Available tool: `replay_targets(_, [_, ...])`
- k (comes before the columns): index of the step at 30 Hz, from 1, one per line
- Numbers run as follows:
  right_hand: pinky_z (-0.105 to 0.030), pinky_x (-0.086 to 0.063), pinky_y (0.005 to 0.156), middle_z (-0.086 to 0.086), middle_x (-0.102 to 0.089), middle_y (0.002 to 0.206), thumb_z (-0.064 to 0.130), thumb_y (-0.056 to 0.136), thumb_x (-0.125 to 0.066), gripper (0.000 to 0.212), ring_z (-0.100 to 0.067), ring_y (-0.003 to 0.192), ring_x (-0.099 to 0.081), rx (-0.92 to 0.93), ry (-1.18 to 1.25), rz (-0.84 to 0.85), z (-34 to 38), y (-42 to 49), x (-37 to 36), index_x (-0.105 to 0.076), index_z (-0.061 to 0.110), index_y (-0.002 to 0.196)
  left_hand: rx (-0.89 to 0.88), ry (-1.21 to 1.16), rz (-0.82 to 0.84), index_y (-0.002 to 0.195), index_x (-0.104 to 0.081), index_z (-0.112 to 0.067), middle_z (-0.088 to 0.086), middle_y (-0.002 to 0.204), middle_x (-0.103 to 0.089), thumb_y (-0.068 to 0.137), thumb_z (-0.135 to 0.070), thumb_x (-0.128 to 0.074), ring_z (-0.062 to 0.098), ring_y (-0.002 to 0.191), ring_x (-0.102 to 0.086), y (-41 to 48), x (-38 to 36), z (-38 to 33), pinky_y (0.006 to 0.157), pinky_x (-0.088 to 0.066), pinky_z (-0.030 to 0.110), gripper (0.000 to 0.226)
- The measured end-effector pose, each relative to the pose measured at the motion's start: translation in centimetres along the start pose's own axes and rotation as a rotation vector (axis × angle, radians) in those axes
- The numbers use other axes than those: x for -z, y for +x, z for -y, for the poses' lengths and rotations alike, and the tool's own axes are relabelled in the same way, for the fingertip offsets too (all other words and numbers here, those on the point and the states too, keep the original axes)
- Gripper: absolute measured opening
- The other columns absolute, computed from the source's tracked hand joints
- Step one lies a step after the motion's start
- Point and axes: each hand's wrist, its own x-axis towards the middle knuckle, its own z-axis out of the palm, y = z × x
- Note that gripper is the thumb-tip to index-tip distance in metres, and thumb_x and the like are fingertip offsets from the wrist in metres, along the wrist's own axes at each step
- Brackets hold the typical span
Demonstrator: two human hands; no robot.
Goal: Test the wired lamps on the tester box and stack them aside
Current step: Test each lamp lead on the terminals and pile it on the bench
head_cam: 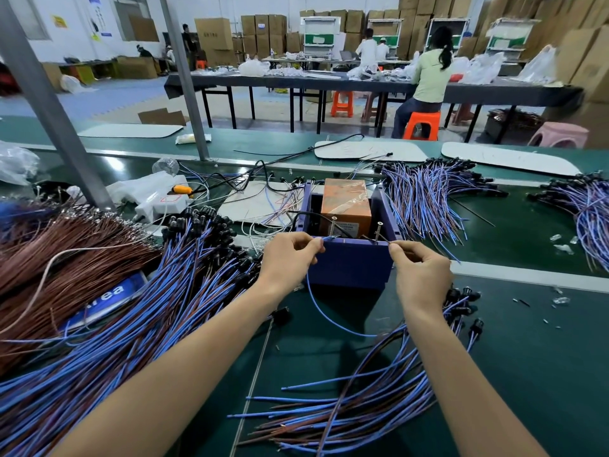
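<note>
A green desk (527, 357) in a workshop is heaped with wired lamps (148, 308). The purple tester box (349, 268) stands mid-desk, two screws upright at its near rim. The left grip (290, 255) pinches a blue wire (324, 318) end at the left screw (333, 225). The right grip (421, 272) pinches a thin wire end by the right screw (377, 232). A lamp bundle (379, 390) lies under the right wrist.

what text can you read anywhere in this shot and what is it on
"rea": white letters on the blue sign under the wire bundles, start hidden.
Label on the orange block in the purple tester box: too small.
Print on the brown cardboard cartons and the wall posters: blurred.
</note>
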Motion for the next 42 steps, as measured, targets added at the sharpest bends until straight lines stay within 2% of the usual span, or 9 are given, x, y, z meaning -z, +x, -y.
replay_targets(9, [-0.031,-0.048,0.071,0.002,-0.066,0.071,0.017,0.085,-0.067,0.009,-0.019,0.072,-0.061,0.117,-0.157,-0.022,-0.4,0.2,0.7,-0.075,0.014,0.086,-0.073,0.122,-0.081,0.066,-0.064,-0.028,-0.014,0.046,-0.058,0.087,-0.029,-0.064,-0.006,0.047,-0.051,0.2,0.3,0.3,0.052,-0.036,0.006,0.022])
replay_targets(14, [-0.02,-0.038,0.059,0.001,-0.066,0.07,0.015,0.085,-0.067,0.008,-0.015,0.067,-0.057,0.153,-0.166,0.002,-0.2,0.1,0.7,-0.074,0.018,0.085,-0.075,0.139,-0.092,0.066,-0.061,-0.027,-0.012,0.048,-0.058,0.087,-0.029,-0.064,-0.002,0.049,-0.054,0.4,0.0,0.4,0.058,-0.042,0.016,0.021])
replay_targets(22, [-0.047,-0.05,0.083,-0.006,-0.069,0.079,0.018,0.087,-0.067,0.009,-0.03,0.085,-0.062,0.178,-0.23,0.054,0.1,-0.4,0.7,-0.075,0.017,0.09,-0.077,0.158,-0.068,0.067,-0.06,-0.027,-0.009,0.051,-0.061,0.087,-0.029,-0.063,-0.003,0.046,-0.051,0.4,0.1,0.3,0.057,-0.041,0.019,0.021])
replay_targets(27, [-0.024,-0.049,0.065,0.0,-0.066,0.07,0.015,0.087,-0.065,0.01,-0.017,0.068,-0.058,0.156,-0.163,0.066,0.4,-0.6,1.1,-0.075,0.012,0.089,-0.085,0.127,-0.007,0.071,-0.062,-0.02,-0.005,0.055,-0.062,0.089,-0.022,-0.064,-0.004,0.045,-0.05,-0.7,0.4,-0.7,0.055,-0.038,0.015,0.018])
replay_targets(30, [-0.012,-0.034,0.047,0.01,-0.058,0.057,0.013,0.087,-0.066,0.012,-0.004,0.048,-0.043,0.184,0.02,0.256,0.9,-1.8,2.5,-0.075,0.017,0.081,-0.149,-0.03,0.25,0.074,-0.063,-0.015,-0.001,0.058,-0.063,0.09,-0.013,-0.063,0.004,0.049,-0.053,-3.2,2.1,-1.7,0.057,-0.043,0.02,0.016])
replay_targets(35, [-0.015,-0.043,0.088,0.008,-0.07,0.098,0.047,0.093,-0.048,0.037,-0.002,0.097,-0.062,0.095,-0.027,1.06,0.4,-5.0,5.2,-0.079,0.028,0.086,-0.081,-0.062,1.167,0.097,-0.072,-0.015,0.005,0.102,-0.071,0.093,-0.027,-0.058,0.016,0.085,-0.064,-8.1,7.7,-0.8,0.079,-0.052,0.028,0.019])
replay_targets(38, [-0.014,-0.042,0.09,0.016,-0.07,0.102,0.059,0.084,-0.043,0.044,0.005,0.104,-0.058,0.074,-0.165,1.089,-0.8,-6.3,5.1,-0.079,0.033,0.087,-0.076,0.144,0.854,0.091,-0.073,-0.026,-0.004,0.094,-0.072,0.09,-0.032,-0.062,0.004,0.082,-0.064,-8.3,9.9,1.5,0.078,-0.049,0.023,0.013])
replay_targets(40, [-0.022,-0.047,0.085,0.013,-0.07,0.099,0.06,0.081,-0.046,0.043,0.001,0.095,-0.061,0.082,-0.233,1.084,-1.4,-7.1,4.8,-0.078,0.032,0.087,-0.154,0.58,0.492,0.097,-0.067,-0.034,-0.013,0.093,-0.067,0.089,-0.03,-0.064,-0.003,0.079,-0.058,-7.6,10.3,3.5,0.078,-0.045,0.02,0.009])
replay_targets(42, [-0.025,-0.048,0.078,0.008,-0.07,0.093,0.056,0.084,-0.052,0.036,-0.003,0.084,-0.063,0.117,-0.278,1.091,-1.6,-7.8,4.5,-0.077,0.031,0.088,-0.094,0.97,0.385,0.118,-0.056,-0.03,-0.01,0.111,-0.056,0.093,-0.036,-0.057,0.005,0.096,-0.056,-7.5,9.7,5.0,0.087,-0.044,0.024,0.026])
